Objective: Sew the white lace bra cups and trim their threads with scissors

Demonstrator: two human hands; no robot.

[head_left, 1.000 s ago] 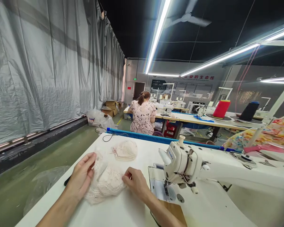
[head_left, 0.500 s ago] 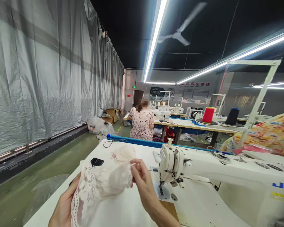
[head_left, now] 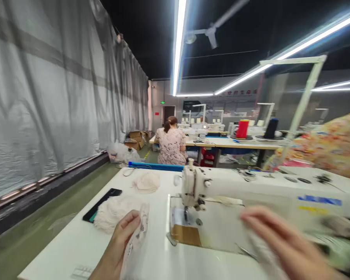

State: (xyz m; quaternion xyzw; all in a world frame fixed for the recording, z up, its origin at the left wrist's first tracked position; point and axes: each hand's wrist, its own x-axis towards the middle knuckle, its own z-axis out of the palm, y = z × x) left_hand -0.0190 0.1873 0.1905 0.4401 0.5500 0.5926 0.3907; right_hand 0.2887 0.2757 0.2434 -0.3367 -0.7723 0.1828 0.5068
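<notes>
My left hand (head_left: 121,241) pinches a strip of white lace fabric (head_left: 139,229) between thumb and fingers over the table. To the right of the needle, my right hand (head_left: 282,237), smeared by motion, has its fingers closed on pale, sheer fabric (head_left: 265,251) that hangs down. Whether both hands hold one and the same piece I cannot tell. Beside my left hand rests a bunched heap of white fabric (head_left: 109,214), partly covering a dark phone (head_left: 97,204). Between the hands stands a white sewing machine (head_left: 192,184), with a brown patch (head_left: 186,235) in front of its needle.
A smaller pale fabric pile (head_left: 147,182) lies farther back on the white table (head_left: 70,241). A thin metal tool (head_left: 246,252) is near my right hand. Ahead sits a person in a patterned top (head_left: 171,146); a floral sleeve (head_left: 332,142) shows at right.
Both hands were together on the lace at left; now they are far apart, the right one moved across past the needle. A fabric heap now lies by the phone. The view has turned right.
</notes>
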